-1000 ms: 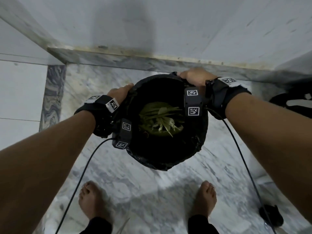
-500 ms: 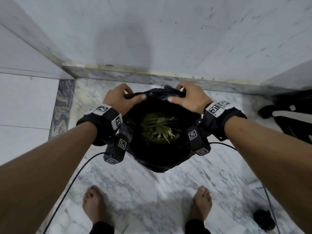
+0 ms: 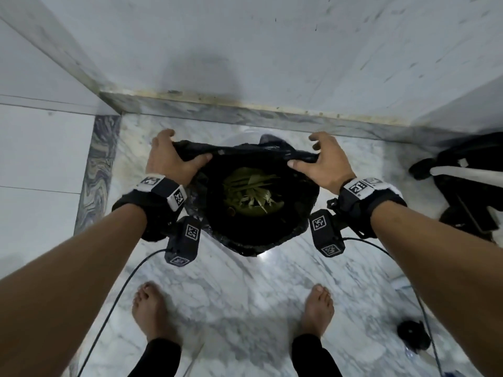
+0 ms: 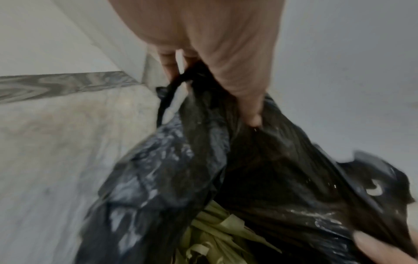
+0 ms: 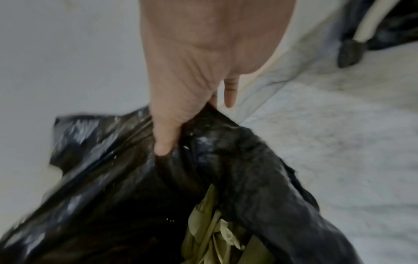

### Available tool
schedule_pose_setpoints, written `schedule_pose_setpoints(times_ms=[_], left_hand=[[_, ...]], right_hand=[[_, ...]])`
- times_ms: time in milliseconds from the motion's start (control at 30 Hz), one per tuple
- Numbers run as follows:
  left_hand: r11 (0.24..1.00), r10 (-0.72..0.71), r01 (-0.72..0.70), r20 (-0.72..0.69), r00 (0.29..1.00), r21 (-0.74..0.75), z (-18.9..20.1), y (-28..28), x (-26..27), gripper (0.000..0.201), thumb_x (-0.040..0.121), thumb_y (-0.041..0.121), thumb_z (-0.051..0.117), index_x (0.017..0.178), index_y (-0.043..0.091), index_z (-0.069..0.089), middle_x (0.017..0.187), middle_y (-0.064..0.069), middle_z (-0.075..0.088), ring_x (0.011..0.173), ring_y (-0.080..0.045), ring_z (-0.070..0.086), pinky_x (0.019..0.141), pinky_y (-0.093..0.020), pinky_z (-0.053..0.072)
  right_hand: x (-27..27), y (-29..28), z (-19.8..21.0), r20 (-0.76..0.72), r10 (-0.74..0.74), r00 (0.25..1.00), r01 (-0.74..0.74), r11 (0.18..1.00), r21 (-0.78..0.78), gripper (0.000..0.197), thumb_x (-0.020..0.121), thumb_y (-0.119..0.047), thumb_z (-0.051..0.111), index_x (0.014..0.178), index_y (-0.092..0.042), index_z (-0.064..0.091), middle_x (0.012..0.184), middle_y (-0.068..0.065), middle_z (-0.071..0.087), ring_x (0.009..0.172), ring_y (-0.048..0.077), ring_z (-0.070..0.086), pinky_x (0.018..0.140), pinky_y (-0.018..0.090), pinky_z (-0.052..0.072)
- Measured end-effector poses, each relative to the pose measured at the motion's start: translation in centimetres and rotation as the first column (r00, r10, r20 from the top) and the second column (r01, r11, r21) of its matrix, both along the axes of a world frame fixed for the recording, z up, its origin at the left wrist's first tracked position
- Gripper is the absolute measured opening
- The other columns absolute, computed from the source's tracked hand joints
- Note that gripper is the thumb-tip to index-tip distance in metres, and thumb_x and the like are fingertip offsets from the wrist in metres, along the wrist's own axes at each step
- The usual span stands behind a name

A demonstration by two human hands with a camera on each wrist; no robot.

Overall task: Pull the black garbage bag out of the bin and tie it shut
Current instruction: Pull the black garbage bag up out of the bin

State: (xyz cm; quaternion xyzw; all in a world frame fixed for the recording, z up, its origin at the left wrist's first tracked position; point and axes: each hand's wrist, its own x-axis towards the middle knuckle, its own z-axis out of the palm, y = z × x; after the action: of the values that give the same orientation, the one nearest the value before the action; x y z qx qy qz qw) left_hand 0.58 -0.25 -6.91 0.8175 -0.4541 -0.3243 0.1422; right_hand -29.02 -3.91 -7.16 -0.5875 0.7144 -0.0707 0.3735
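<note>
The black garbage bag [image 3: 296, 213] hangs open between my hands above the marble floor, with green leaf scraps [image 3: 251, 194] at its bottom. My left hand [image 3: 171, 159] grips the far left part of the bag's rim, thumb inside and fingers outside. My right hand [image 3: 318, 161] grips the far right part of the rim the same way. The rim is stretched taut between them. In the left wrist view the left hand [image 4: 217, 75] pinches bunched black plastic [image 4: 172, 175]. The right hand [image 5: 194, 96] in its wrist view holds the bag [image 5: 248, 160] by its edge. No bin shows plainly.
A wall and marble skirting [image 3: 245, 112] stand just beyond the bag. Black objects with a white bar [image 3: 468, 180] lie at the right. A small dark round object [image 3: 412, 334] sits on the floor at lower right. Bare feet [image 3: 152, 311] stand behind, with cables trailing.
My hands moved apart along the far rim, from almost touching at its middle to the left and right sides, stretching the bag's mouth wide.
</note>
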Motion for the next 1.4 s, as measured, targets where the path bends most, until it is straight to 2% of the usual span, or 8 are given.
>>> schedule_pose_setpoints(times_ms=[200, 367, 567, 733, 967, 1133, 1267, 1400], left_hand=[[0.777, 0.629, -0.505, -0.462, 0.625, 0.374, -1.3, 7.0, -0.8, 0.064, 0.084, 0.046, 0.053, 0.138, 0.017, 0.036, 0.147, -0.008, 0.039, 0.134, -0.027, 0.039, 0.105, -0.044, 0.032], [0.643, 0.765, -0.356, -0.59, 0.258, 0.678, -2.7, 12.3, -3.5, 0.011, 0.087, 0.021, 0.058, 0.093, 0.011, 0.061, 0.101, -0.008, 0.062, 0.094, -0.027, 0.063, 0.084, -0.046, 0.051], [0.613, 0.786, -0.551, -0.508, 0.352, 0.566, -3.4, 13.8, -5.7, 0.026, 0.08, 0.014, 0.069, 0.065, 0.007, 0.048, 0.054, -0.006, 0.065, 0.056, -0.019, 0.062, 0.049, -0.024, 0.052], [0.67, 0.739, -0.4, -0.507, 0.444, 0.626, -2.1, 14.0, -7.3, 0.027, 0.077, 0.015, 0.072, 0.099, 0.003, 0.062, 0.085, -0.012, 0.068, 0.075, -0.025, 0.066, 0.062, -0.034, 0.053], [0.63, 0.746, -0.33, -0.43, 0.508, 0.703, 0.0, 13.2, -7.1, 0.028, 0.079, 0.028, 0.07, 0.074, 0.005, 0.054, 0.032, -0.001, 0.047, 0.031, -0.02, 0.054, 0.053, -0.033, 0.051], [0.735, 0.61, -0.413, -0.257, 0.75, 0.539, 1.8, 10.5, -4.0, 0.055, 0.069, 0.056, 0.069, 0.08, 0.003, 0.059, 0.08, -0.017, 0.062, 0.075, -0.031, 0.06, 0.074, -0.039, 0.048], [0.871, 0.437, -0.339, -0.244, 0.866, 0.356, 2.7, 6.8, -2.1, 0.078, 0.08, 0.048, 0.063, 0.141, 0.006, 0.037, 0.145, -0.018, 0.043, 0.129, -0.036, 0.045, 0.094, -0.039, 0.038], [0.939, 0.276, -0.209, -0.235, 0.932, 0.274, 3.7, 3.5, -0.8, 0.041, 0.087, 0.03, 0.059, 0.115, 0.0, 0.062, 0.102, -0.017, 0.065, 0.095, -0.029, 0.058, 0.076, -0.033, 0.041]], right_hand=[[-2.5, 5.9, -1.4, 0.295, -0.744, 0.599, 0.581, 0.658, 0.479, 0.037, 0.082, -0.029, 0.054, 0.112, -0.008, 0.049, 0.12, 0.008, 0.045, 0.108, 0.026, 0.044, 0.095, 0.043, 0.037], [-2.1, 10.8, -3.5, 0.268, -0.803, 0.533, 0.356, 0.5, 0.789, 0.003, 0.07, -0.003, 0.057, 0.073, -0.004, 0.056, 0.088, 0.014, 0.056, 0.076, 0.032, 0.056, 0.087, 0.047, 0.047], [-1.3, 13.9, -3.4, 0.263, -0.928, 0.264, 0.483, 0.363, 0.797, 0.009, 0.086, -0.004, 0.062, 0.077, -0.004, 0.059, 0.09, 0.016, 0.065, 0.084, 0.028, 0.064, 0.075, 0.043, 0.055], [-0.9, 14.7, -2.3, 0.255, -0.933, 0.254, 0.512, 0.353, 0.783, 0.005, 0.088, -0.003, 0.058, 0.091, 0.001, 0.057, 0.093, 0.016, 0.065, 0.081, 0.029, 0.065, 0.077, 0.044, 0.056], [-1.9, 14.8, 0.1, 0.247, -0.89, 0.383, 0.493, 0.423, 0.76, 0.02, 0.078, -0.018, 0.074, 0.077, -0.001, 0.064, 0.059, 0.01, 0.068, 0.05, 0.021, 0.063, 0.053, 0.031, 0.053], [-3.4, 11.8, 2.5, 0.313, -0.844, 0.436, 0.523, 0.52, 0.675, 0.037, 0.071, -0.038, 0.079, 0.088, -0.007, 0.072, 0.081, 0.01, 0.075, 0.072, 0.026, 0.073, 0.069, 0.039, 0.06], [-2.8, 8.8, 2.8, 0.276, -0.784, 0.556, 0.502, 0.582, 0.64, 0.034, 0.069, -0.035, 0.081, 0.085, -0.007, 0.071, 0.096, 0.014, 0.076, 0.08, 0.03, 0.073, 0.072, 0.038, 0.059], [-1.7, 6.1, 3.4, 0.296, -0.74, 0.604, 0.583, 0.663, 0.469, 0.023, 0.087, -0.015, 0.064, 0.066, -0.014, 0.055, 0.065, 0.004, 0.067, 0.05, 0.01, 0.066, 0.046, 0.019, 0.041]])
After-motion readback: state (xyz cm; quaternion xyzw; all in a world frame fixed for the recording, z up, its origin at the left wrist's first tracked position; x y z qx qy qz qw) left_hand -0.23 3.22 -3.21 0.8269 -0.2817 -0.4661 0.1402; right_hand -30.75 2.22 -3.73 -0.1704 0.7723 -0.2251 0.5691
